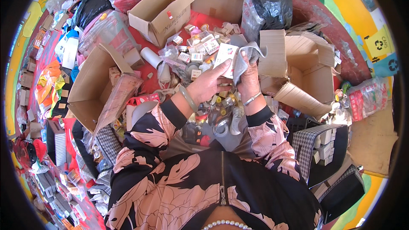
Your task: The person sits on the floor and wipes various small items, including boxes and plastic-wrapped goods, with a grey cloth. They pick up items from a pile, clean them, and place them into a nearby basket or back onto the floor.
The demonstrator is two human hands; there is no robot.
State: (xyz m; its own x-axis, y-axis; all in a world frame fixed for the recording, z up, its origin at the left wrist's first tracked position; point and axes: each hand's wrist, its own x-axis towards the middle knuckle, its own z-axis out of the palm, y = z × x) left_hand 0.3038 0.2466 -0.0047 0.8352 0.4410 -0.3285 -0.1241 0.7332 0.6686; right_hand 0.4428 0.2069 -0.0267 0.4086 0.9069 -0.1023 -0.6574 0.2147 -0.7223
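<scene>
Both my hands are raised in front of me over a heap of small boxes (211, 46). My left hand (208, 81), with a pale bangle at its wrist, grips a small white box (226, 56) with coloured print. A grey cloth (254, 52) is bunched in my right hand (249, 76), its thumb pointing up along it. The cloth touches the right side of the white box, and one corner sticks out to the right. A silver-coloured bracelet circles the right wrist. Some fingers of that hand are hidden behind the cloth.
Cardboard cartons stand open at the left (91, 98), far middle (159, 14) and right (304, 66). A black plastic bag (268, 0) leans at the back. Checked fabric bins (326, 142) sit at lower right. A white cylinder (151, 57) lies left of the heap.
</scene>
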